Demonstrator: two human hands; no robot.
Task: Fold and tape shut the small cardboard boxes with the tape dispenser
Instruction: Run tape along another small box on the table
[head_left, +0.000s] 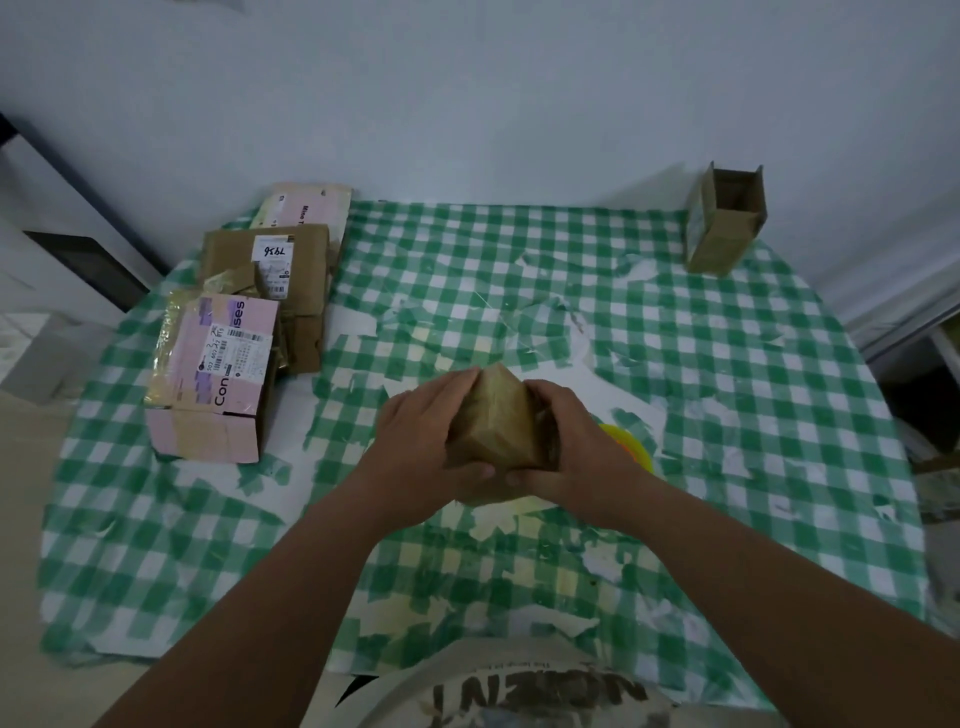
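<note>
My left hand and right hand both hold one small box, already taped. Another box stands open, so I have more to do.

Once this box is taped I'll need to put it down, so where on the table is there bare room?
Free: the checked cloth between the stack of parcels at far left and the open box at the far right corner, and the right side below that box. Crowded: the far left, and the middle, where both hands hold the small box over a yellow object.
</note>
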